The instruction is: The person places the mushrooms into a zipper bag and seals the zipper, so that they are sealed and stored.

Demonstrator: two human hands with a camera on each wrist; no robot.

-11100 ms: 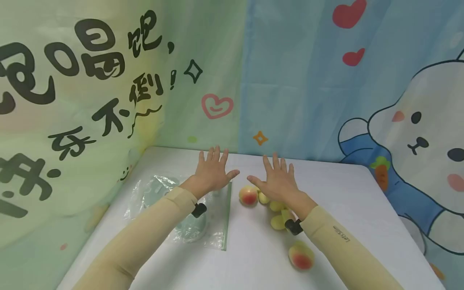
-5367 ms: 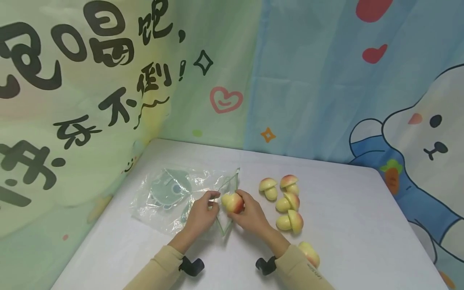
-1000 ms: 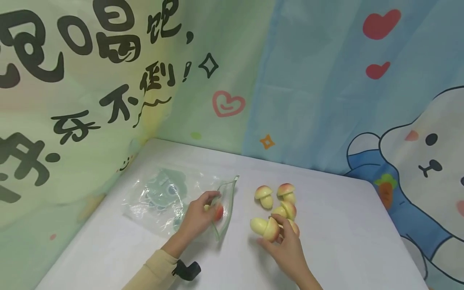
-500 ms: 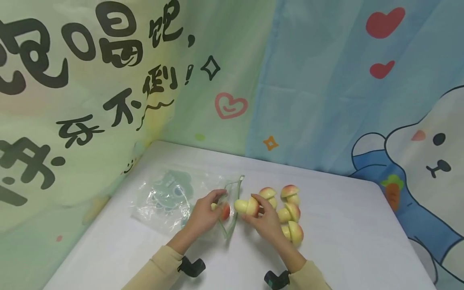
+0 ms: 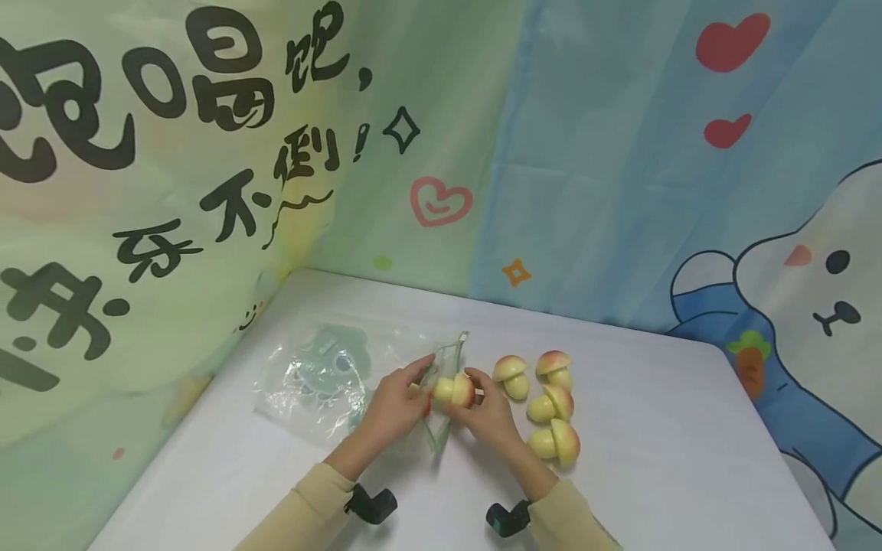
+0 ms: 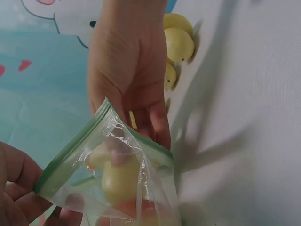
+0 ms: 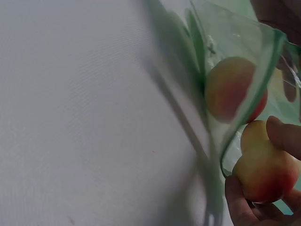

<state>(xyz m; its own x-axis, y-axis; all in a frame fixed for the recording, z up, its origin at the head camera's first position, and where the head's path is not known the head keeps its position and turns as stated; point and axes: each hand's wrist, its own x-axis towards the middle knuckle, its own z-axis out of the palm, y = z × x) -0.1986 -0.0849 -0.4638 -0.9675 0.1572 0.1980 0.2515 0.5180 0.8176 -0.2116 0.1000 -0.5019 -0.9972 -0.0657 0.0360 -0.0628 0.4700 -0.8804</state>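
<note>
While both forearms are covered by beige sleeves (image 5: 299, 509), a black device (image 5: 372, 505) is worn at each wrist; a little farther, on the right, a yellow mushroom-shaped piece (image 5: 556, 442) with reddish cap is seen lying upon the white table (image 5: 661, 428); then the two hands are found near each other; by the left hand (image 5: 394, 405), the rim of a transparent bag (image 5: 279, 383) is pinched, and its green-edged mouth is spread; by the right hand (image 5: 489, 417), a second piece (image 5: 455, 391) is gripped around the cap, its stem being pointed toward the left hand; this piece is placed right at the mouth of the bag, yet how deep it is inside cannot be told; behind the clear film, another piece (image 7: 235, 89) is shown in the right wrist view; farther, three more pieces (image 5: 551, 404) are laid near the first one; last, beyond the table, a cloth backdrop (image 5: 586, 191) is hung, on which black characters (image 5: 230, 197), red hearts (image 5: 733, 42) and a white animal (image 5: 792, 298) are printed.
</note>
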